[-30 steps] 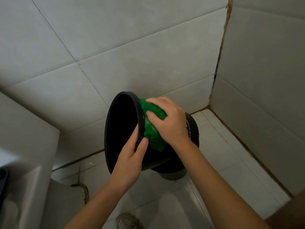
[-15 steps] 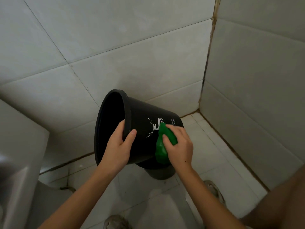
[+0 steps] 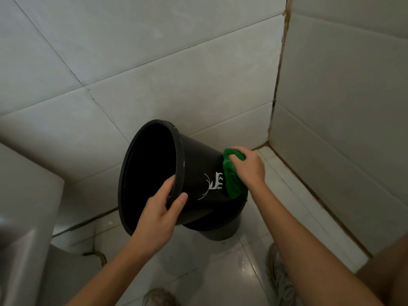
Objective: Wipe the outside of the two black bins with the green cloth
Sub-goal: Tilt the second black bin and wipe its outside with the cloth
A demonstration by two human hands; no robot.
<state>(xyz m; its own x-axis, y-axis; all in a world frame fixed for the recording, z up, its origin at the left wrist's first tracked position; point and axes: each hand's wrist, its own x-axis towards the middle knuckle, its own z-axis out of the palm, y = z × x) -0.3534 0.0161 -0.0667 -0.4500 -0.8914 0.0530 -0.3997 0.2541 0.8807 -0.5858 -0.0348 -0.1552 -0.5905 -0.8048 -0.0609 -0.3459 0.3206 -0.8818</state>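
Note:
A black bin (image 3: 198, 164) with a white deer print is tilted on its side in the air, mouth facing left. My left hand (image 3: 159, 217) grips its rim, thumb outside and fingers inside. My right hand (image 3: 248, 167) holds the bunched green cloth (image 3: 231, 177) pressed against the bin's outer wall near its base. A second black bin (image 3: 220, 233) stands on the floor directly underneath, mostly hidden by the first.
Grey tiled walls meet in a corner (image 3: 271, 120) behind the bins. A white fixture (image 3: 24, 217) fills the left side. My shoes (image 3: 280, 274) are on the wet tiled floor (image 3: 212, 272) below.
My right hand has slid the green cloth along the bin's outer wall from near the rim toward the base. The left hand has kept its grip on the rim.

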